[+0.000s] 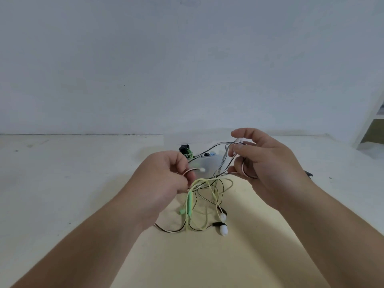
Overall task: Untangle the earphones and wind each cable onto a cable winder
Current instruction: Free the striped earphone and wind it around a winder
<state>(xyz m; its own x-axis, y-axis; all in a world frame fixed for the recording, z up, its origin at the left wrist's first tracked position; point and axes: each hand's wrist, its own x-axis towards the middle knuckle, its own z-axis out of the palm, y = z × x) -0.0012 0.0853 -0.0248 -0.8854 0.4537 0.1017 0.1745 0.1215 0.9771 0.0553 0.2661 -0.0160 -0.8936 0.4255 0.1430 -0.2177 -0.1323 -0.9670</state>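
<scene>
A tangle of earphone cables (207, 190) hangs in the air between my two hands, over the pale table. It mixes yellow-green, black and pinkish strands. My left hand (166, 179) pinches a pink loop with a white tip, and a green inline piece (189, 204) dangles below it. My right hand (261, 163) grips black and pink strands higher up, with a white end at its fingertips. Two white earbuds (223, 224) hang at the bottom of the tangle, near the table.
Behind the hands stands a translucent plastic box (205, 163) with a black and green item (186, 151) beside it. A dark object (308, 173) peeks out past my right wrist. A white wall rises behind the table, and a shelf (374, 125) stands at far right.
</scene>
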